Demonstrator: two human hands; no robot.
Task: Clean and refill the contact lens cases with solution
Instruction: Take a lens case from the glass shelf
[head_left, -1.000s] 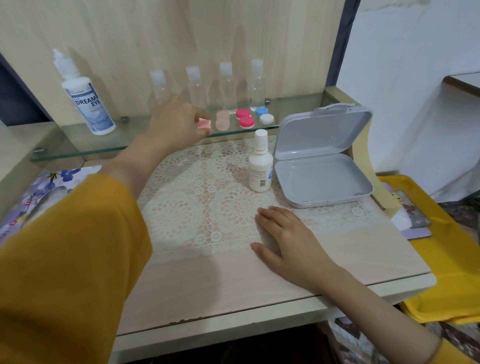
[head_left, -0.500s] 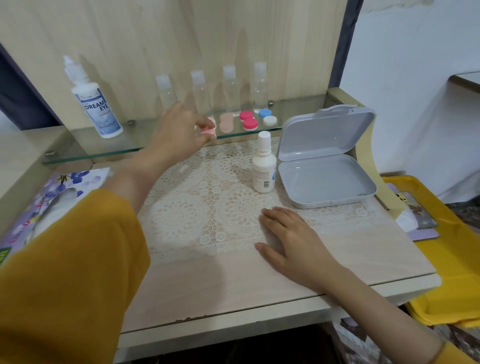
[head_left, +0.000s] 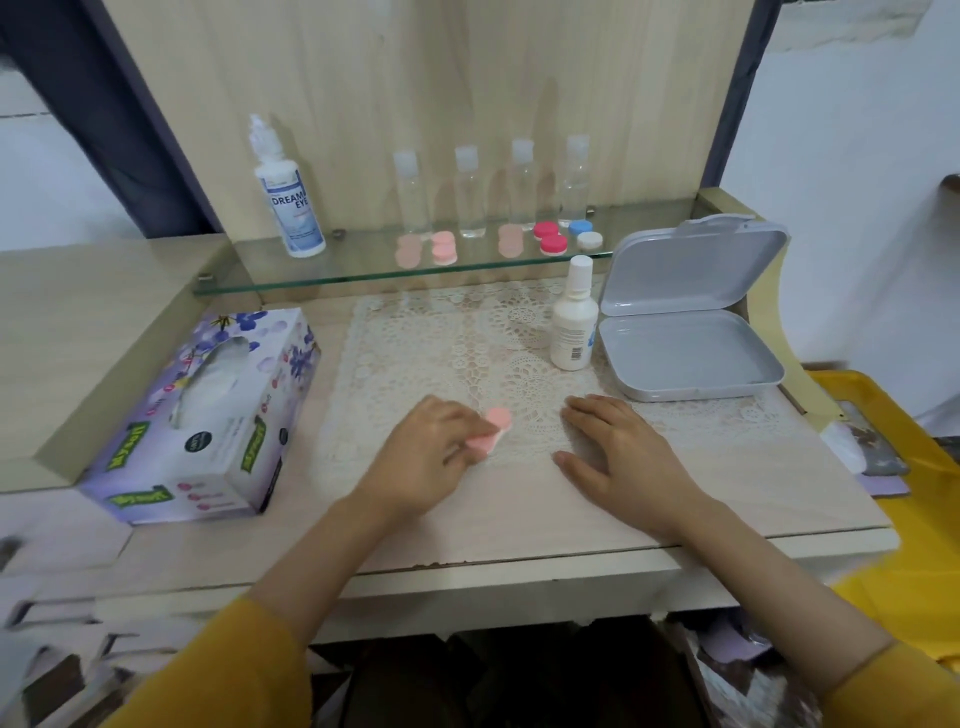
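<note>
Pink contact lens case (head_left: 491, 431) is in your left hand (head_left: 431, 460), low over the lace mat (head_left: 467, 338) near the front of the tabletop (head_left: 519, 525). The grip of this hand is narrow: thumb and fingers pinch the near end of the case, and the far cap sticks out to the right. I cannot tell if the case touches the mat. Your right hand (head_left: 623, 457) lies flat on the mat just beside it, with straight fingers and nothing in its grip.

Behind the right hand a small white bottle (head_left: 574, 322) stands upright. Next to it is a grey box (head_left: 685, 353) with the lid open. On the glass shelf (head_left: 358, 260) at the back stand the large solution bottle (head_left: 288, 202) and four clear bottles (head_left: 470, 192). In front of them lie pink cases (head_left: 444, 248), a red case (head_left: 549, 239) and a blue and white case (head_left: 584, 234). A tissue box (head_left: 208, 415) lies at the left.
</note>
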